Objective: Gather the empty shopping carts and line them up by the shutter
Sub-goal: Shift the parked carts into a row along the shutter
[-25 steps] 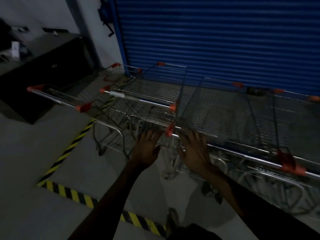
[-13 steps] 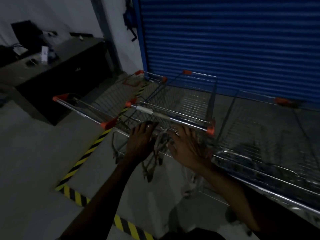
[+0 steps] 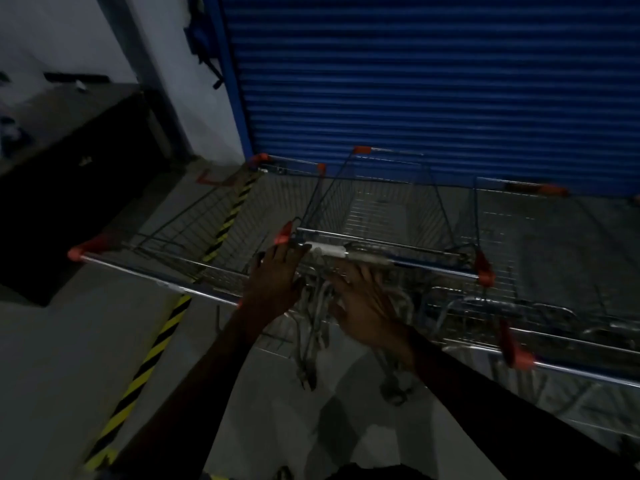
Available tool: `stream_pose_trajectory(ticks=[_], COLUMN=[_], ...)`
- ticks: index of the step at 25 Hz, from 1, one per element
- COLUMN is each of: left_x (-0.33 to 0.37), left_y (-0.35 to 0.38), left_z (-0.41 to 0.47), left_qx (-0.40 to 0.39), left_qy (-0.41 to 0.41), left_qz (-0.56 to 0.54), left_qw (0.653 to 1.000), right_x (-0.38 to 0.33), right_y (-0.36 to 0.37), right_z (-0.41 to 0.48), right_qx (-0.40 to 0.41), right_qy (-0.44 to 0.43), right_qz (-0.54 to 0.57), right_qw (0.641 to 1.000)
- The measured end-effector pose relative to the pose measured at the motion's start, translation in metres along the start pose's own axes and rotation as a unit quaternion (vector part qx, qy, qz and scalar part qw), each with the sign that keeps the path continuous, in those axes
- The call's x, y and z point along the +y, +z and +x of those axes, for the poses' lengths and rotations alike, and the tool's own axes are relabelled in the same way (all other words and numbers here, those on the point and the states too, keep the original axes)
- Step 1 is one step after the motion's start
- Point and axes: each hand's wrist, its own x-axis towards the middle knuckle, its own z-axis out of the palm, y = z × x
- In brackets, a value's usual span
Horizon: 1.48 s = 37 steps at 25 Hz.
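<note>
Three wire shopping carts with orange corner caps stand side by side before the blue shutter (image 3: 433, 81). The middle cart (image 3: 377, 209) has its handle bar (image 3: 398, 259) nearest me. The left cart (image 3: 194, 233) shows a long chrome handle (image 3: 145, 273). The right cart (image 3: 568, 258) reaches the frame's edge. My left hand (image 3: 275, 280) hovers with fingers spread at the left end of the middle cart's handle. My right hand (image 3: 363, 303) is spread just below that bar. Neither hand grips anything.
A dark cabinet (image 3: 69, 174) stands at the left against the white wall. Yellow-black hazard tape (image 3: 152, 355) runs across the grey floor under the left cart. A dark item (image 3: 204, 46) hangs beside the shutter frame.
The view has swung right and closer, so the middle cart's handle now sits in front of me. Both hands have stayed spread and moved toward that handle.
</note>
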Motion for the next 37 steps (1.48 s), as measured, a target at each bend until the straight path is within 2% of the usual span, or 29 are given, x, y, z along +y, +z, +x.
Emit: stream_pose_trajectory(ticks=[3,6,9,11,12,15,19,26,32,34,37], left_x=[-0.064,-0.139,-0.208,-0.231,-0.235,-0.234,-0.238,-0.246,-0.248,-0.245,-0.251], left_y=[-0.014,-0.032,-0.041,-0.043,-0.043,-0.043,-0.042,-0.041,-0.037,-0.039,-0.031], left_z=[-0.002,-0.01,-0.03,-0.043,-0.045,-0.05,-0.054,-0.05,-0.052,-0.047,-0.035], left_qx=[-0.004,-0.046,-0.162,-0.232,-0.219,-0.183,-0.189,-0.164,-0.18,-0.183,-0.121], left_qy=[-0.029,-0.094,-0.191,-0.214,-0.219,-0.233,-0.245,-0.279,-0.182,-0.213,-0.253], left_qz=[-0.008,0.032,0.065,0.102,0.104,0.094,0.072,0.011,0.053,0.039,0.003], left_qw=[1.0,0.994,0.966,0.943,0.945,0.95,0.948,0.946,0.965,0.959,0.96], right_x=[-0.057,-0.108,-0.145,-0.163,-0.169,-0.183,-0.183,-0.182,-0.159,-0.153,-0.15], right_y=[0.018,0.042,0.057,0.066,0.072,0.086,0.101,0.102,0.095,0.095,0.102], right_z=[0.025,0.055,0.082,0.094,0.096,0.099,0.102,0.119,0.131,0.137,0.148], right_qx=[-0.018,-0.06,-0.168,-0.233,-0.231,-0.117,-0.064,-0.07,-0.087,-0.078,-0.077], right_qy=[0.012,0.012,-0.001,-0.006,0.007,0.03,0.01,-0.011,-0.032,-0.037,-0.027], right_qz=[0.038,0.108,0.141,0.115,0.102,0.06,0.007,-0.017,0.043,0.043,0.02], right_qw=[0.999,0.992,0.976,0.966,0.968,0.991,0.998,0.997,0.995,0.995,0.996])
